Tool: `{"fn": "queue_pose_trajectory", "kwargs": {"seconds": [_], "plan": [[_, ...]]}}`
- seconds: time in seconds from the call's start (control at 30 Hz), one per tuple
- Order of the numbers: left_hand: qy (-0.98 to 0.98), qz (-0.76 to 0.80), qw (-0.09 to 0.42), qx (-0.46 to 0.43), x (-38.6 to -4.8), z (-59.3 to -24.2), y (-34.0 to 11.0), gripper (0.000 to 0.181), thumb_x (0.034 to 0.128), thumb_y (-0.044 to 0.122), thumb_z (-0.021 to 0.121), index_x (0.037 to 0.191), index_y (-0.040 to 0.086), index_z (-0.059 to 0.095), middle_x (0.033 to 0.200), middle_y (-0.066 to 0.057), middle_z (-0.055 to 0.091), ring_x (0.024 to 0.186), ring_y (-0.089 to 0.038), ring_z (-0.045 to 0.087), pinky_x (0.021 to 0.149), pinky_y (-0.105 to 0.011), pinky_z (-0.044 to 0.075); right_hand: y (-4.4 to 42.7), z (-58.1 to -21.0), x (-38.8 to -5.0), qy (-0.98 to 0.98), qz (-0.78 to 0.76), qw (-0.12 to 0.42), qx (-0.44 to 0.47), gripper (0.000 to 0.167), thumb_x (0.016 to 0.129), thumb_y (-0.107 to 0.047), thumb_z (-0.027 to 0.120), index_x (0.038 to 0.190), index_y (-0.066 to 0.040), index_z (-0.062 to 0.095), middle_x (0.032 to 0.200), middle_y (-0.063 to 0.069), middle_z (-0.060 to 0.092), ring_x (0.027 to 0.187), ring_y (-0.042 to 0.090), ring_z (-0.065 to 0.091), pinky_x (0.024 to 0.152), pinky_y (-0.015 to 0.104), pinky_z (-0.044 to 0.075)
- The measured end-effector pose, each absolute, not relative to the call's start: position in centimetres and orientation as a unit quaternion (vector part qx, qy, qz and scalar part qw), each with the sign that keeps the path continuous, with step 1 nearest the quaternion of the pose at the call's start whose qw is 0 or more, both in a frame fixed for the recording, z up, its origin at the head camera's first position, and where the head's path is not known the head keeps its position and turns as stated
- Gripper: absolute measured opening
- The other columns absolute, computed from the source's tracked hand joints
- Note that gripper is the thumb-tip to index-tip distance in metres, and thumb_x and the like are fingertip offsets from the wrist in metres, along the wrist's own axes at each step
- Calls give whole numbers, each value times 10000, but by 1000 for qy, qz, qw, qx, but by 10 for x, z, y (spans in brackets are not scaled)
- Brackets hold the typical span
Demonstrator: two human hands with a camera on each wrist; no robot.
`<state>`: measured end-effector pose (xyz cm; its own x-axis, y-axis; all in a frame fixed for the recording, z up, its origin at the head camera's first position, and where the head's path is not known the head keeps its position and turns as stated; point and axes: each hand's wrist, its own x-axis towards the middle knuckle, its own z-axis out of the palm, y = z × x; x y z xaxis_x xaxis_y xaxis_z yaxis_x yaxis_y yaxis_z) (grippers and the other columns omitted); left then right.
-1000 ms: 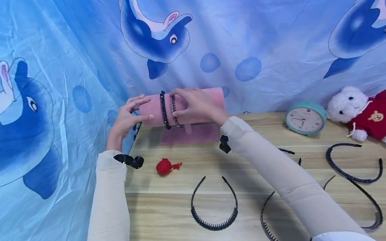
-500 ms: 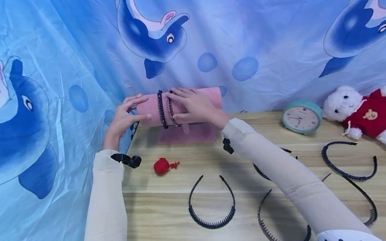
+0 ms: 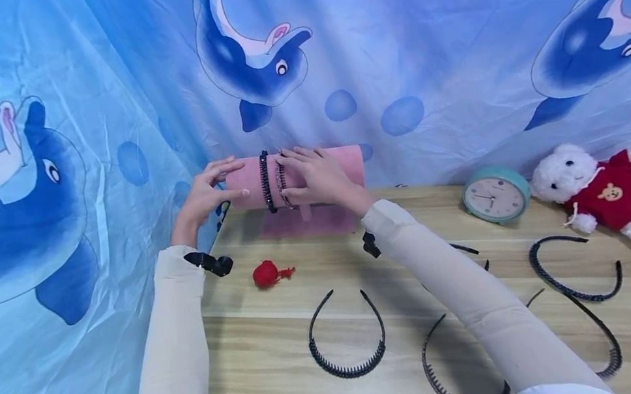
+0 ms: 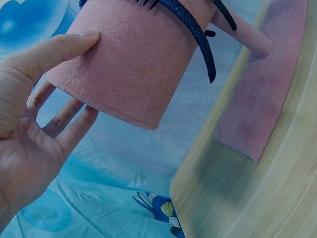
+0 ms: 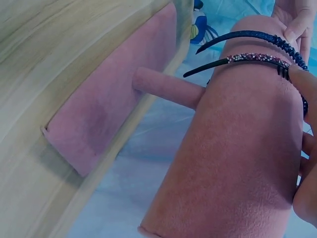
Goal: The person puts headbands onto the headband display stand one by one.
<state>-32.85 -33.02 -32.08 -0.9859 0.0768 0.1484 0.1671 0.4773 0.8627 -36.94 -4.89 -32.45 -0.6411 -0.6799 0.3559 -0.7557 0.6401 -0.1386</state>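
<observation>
A pink padded roll on a T-shaped display stand [image 3: 244, 183] stands at the back of the table, seen close in both wrist views. Around it sit two headbands: a dark beaded one [image 3: 266, 183] and, just right of that, a jewelled one [image 5: 255, 57] with black ends. My left hand [image 3: 201, 194] holds the roll's left end, thumb in front, with other fingers at its open rim in the left wrist view. My right hand [image 3: 323, 177] lies over the roll beside the jewelled headband and grips it, thumb at its front; some fingertips are hidden behind the roll.
A toothed black headband [image 3: 351, 371] lies on the table's front middle, with several more [image 3: 593, 295] at the right, partly behind my right sleeve. A small red item [image 3: 266, 274], a teal clock [image 3: 495, 196] and a white plush bear [image 3: 613, 193] lie or stand about. Blue curtain [image 3: 437, 31] hangs behind.
My right hand's fingers have settled flatter over the roll by the jewelled headband. My left hand stays at the roll's end, and both headbands keep their places.
</observation>
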Motion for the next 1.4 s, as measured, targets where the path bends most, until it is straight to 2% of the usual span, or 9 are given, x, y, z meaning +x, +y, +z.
{"fn": "queue_pose_trajectory", "kwargs": {"seconds": [0.13, 0.33, 0.6, 0.73, 0.93, 1.0, 1.07, 1.23, 1.4], "plan": [[-855, -512, 39, -73, -320, -316, -321, 706, 827, 54, 826, 1471, 102, 539, 1671, -38, 300, 1419, -336, 373, 1187, -562, 325, -45, -328, -367, -898, 130, 135, 398, 804, 940, -525, 662, 1607, -230, 324, 1687, 20, 277, 1555, 303, 263, 1264, 516, 197], [-863, -497, 38, -75, -317, -316, -315, 712, 835, 74, 824, 1482, 126, 530, 1678, -33, 289, 1423, -352, 360, 1173, -589, 328, -32, -327, -360, -894, 147, 105, 410, 861, 937, -490, 693, 1628, -215, 260, 1702, 57, 228, 1576, 301, 198, 1287, 510, 126], [-866, -493, 43, -66, -324, -324, -324, 714, 843, 108, 828, 1489, 157, 528, 1684, 6, 272, 1441, -326, 354, 1181, -583, 323, -5, -333, -339, -869, 144, 110, 460, 711, 945, -443, 702, 1547, -163, 448, 1643, 88, 373, 1543, 254, 297, 1289, 453, 153], [-870, -488, 47, -56, -323, -320, -329, 719, 844, 130, 831, 1493, 186, 526, 1681, 24, 273, 1443, -313, 361, 1179, -578, 331, 11, -335, -321, -848, 154, 93, 499, 611, 944, -395, 717, 1480, -161, 543, 1599, 91, 446, 1513, 276, 357, 1278, 489, 184], [-872, -485, 46, -47, -333, -326, -336, 736, 849, 131, 829, 1507, 212, 510, 1686, 50, 257, 1469, -311, 352, 1192, -564, 330, 42, -355, -294, -825, 175, 65, 533, 512, 905, -346, 765, 1359, -137, 654, 1528, 133, 524, 1485, 359, 390, 1266, 579, 143], [-874, -482, 45, -44, -337, -329, -338, 738, 851, 145, 831, 1509, 227, 508, 1687, 63, 252, 1469, -308, 351, 1192, -564, 331, 51, -365, -282, -815, 180, 65, 546, 465, 892, -326, 779, 1305, -131, 693, 1492, 144, 558, 1457, 378, 425, 1256, 585, 175], [-875, -480, 43, -42, -338, -331, -338, 738, 855, 158, 831, 1512, 236, 503, 1689, 68, 248, 1468, -309, 349, 1192, -568, 329, 60, -375, -270, -803, 182, 72, 563, 415, 879, -308, 791, 1249, -130, 728, 1442, 148, 601, 1408, 379, 478, 1232, 569, 264], [-876, -478, 45, -44, -338, -330, -338, 734, 860, 162, 826, 1512, 247, 501, 1684, 68, 255, 1461, -310, 345, 1195, -576, 315, 77, -394, -242, -770, 173, 103, 606, 294, 849, -323, 822, 1101, -173, 796, 1274, 106, 686, 1251, 285, 568, 1098, 447, 466], [-876, -479, 43, -46, -335, -330, -334, 732, 857, 167, 829, 1508, 256, 508, 1679, 79, 262, 1454, -295, 343, 1193, -569, 320, 91, -408, -217, -741, 148, 113, 645, 239, 805, -330, 856, 1008, -212, 809, 1175, 35, 696, 1168, 222, 566, 1024, 383, 496]]}}
